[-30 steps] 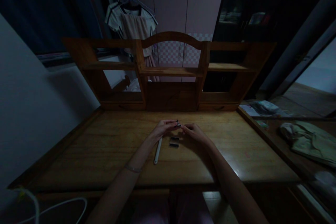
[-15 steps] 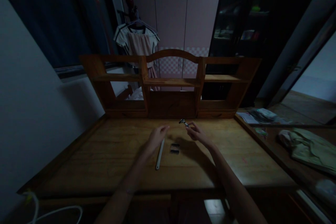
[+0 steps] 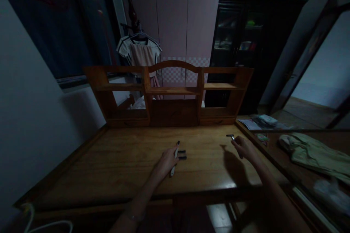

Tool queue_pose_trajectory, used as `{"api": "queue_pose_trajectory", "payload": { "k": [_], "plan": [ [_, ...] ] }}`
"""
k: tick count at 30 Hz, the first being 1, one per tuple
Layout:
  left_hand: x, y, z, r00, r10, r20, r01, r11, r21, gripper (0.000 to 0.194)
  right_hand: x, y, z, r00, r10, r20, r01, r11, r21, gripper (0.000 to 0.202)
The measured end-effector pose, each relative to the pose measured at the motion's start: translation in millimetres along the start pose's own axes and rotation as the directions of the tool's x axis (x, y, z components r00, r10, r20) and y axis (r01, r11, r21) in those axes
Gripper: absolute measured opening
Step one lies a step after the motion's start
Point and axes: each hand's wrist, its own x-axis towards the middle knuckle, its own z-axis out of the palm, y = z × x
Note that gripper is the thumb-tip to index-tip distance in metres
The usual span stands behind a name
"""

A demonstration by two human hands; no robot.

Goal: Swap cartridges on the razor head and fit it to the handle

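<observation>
My right hand [image 3: 243, 147] is closed round the handle of a razor [image 3: 232, 137], its dark head pointing left, held above the right part of the wooden desk [image 3: 123, 160]. My left hand [image 3: 168, 159] rests over a slim white stick-like item with a dark tip [image 3: 172, 171], its fingers closed on the middle of it. That item lies slanted on the desk, both ends showing. Just right of my left fingers lie two short dark pieces [image 3: 182, 158], one behind the other.
A wooden shelf unit [image 3: 173, 91] stands along the desk's back edge. To the right, a lower surface holds folded green cloth [image 3: 311, 153], papers [image 3: 248, 123] and a clear plastic bag [image 3: 332, 193]. A white cable [image 3: 51, 222] hangs at the lower left.
My right hand has moved right with the razor, away from the desk's middle. My left hand has come down onto the white item, which has shifted slightly right. The view has tilted up.
</observation>
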Motion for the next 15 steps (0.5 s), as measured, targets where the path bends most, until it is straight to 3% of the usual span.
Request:
{"api": "queue_pose_trajectory", "payload": {
  "k": [3, 6, 10, 15],
  "plan": [
    [18, 26, 35.5, 0.995, 0.086, 0.057, -0.085, 0.996, -0.024, 0.043, -1, 45, -8, 0.996, 0.085, -0.005, -0.085, 0.986, -0.143, 0.027],
    [38, 61, 75.7, 0.989, 0.047, 0.139, -0.052, 0.998, 0.033, 0.028, -4, 72, -9, 0.994, 0.103, 0.028, -0.096, 0.974, -0.203, 0.028],
    [64, 115, 131.6, 0.986, 0.060, 0.158, -0.065, 0.998, 0.022, 0.018, -7, 82, -5, 0.995, 0.101, 0.021, -0.093, 0.967, -0.235, 0.031],
    [86, 171, 190.2, 0.984, 0.067, 0.164, -0.070, 0.998, 0.010, 0.022, -7, 84, 1, 0.993, 0.111, -0.023, -0.114, 0.955, -0.275, 0.025]
  ]
}}
